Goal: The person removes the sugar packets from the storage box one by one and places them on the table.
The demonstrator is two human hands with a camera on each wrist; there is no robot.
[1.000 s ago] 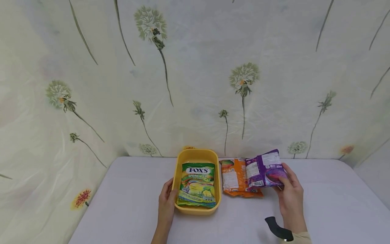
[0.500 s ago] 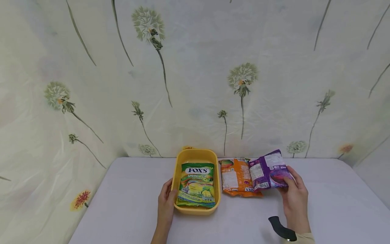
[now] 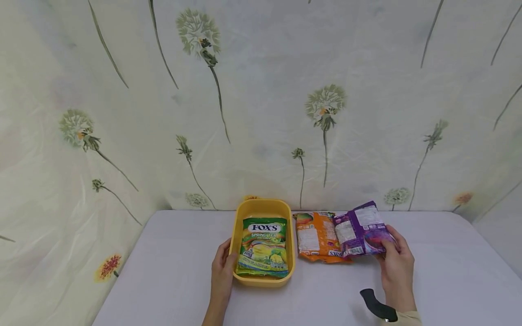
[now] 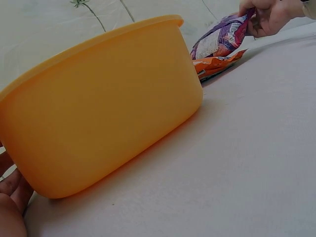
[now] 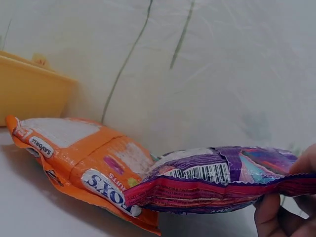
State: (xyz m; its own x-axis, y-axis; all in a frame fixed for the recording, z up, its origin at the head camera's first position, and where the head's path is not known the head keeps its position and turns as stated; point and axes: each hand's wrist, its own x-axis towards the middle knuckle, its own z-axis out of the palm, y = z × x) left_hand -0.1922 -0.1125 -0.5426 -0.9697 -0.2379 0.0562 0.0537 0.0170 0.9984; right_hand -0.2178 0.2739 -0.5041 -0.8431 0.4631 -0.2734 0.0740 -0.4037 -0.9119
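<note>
Low ctr: L hand point(image 3: 223, 267), fingers curled on yellow tub point(image 3: 265, 283), prob. steadying | low R: R hand point(image 3: 398, 266) pinches purple bag point(image 3: 359, 229) edge, prob. for tilt

A pale table point(image 3: 171, 267) carries a yellow tub point(image 3: 263, 283) and, just to its right, an orange bag point(image 3: 308, 240).

Tub point(image 4: 106, 108) is plain yellow all over, green bag point(image 3: 264, 248) has yellow and blue lower down. Orange bag point(image 3: 317, 237) has whitish panels, purple bag point(image 3: 362, 230) too, plus a reddish-pink edge and black-and-white barcode stripes. Surface point(image 3: 171, 267) is pale lilac-white, backdrop point(image 3: 261, 113) pale grey-green with a dandelion print.
</note>
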